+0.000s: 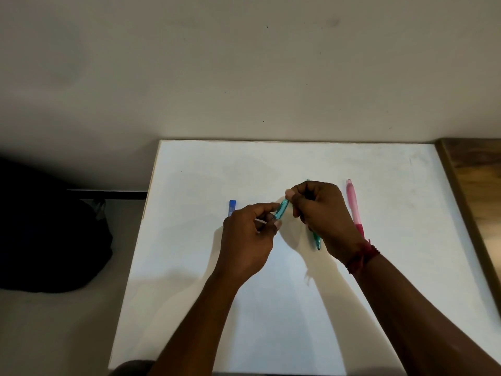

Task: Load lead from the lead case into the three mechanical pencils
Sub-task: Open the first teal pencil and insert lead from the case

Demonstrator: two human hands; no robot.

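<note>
Both hands meet at frame centre over the white board (271,308).

- Teal pencil (282,210): held in the air between the hands. Its long axis runs diagonally, lower-left to upper-right.
- Left hand (248,234): fingers curled, pinching the pencil's lower end.
- Right hand (322,213): fingertips (289,193) closed in a pinch at the pencil's upper end. I cannot tell whether a cap is coming off, because the spot is too small and blurred.
- Green pencil (316,240): lies near-vertical in frame, mostly hidden under the right hand, with only its ends showing. It appears to rest on the board rather than being held.
- Pink pencil (353,210): lies on the board just right of the right hand, parallel to the green one.
- Case (231,208): blue, lying flat left of centre, just beyond the left hand's knuckles. Its long axis is near-vertical in frame.

Judgement: this is the opening step on the first pencil, and no lead is visible.

Key relation: the case sits on the left-hand side and well apart from the right hand, so the left hand is the nearer one to fetch it. But the left hand is busy holding the barrel. One hand has to let go before any lead can reach the pencil's upper end, which points up-right, away from the case.
</note>
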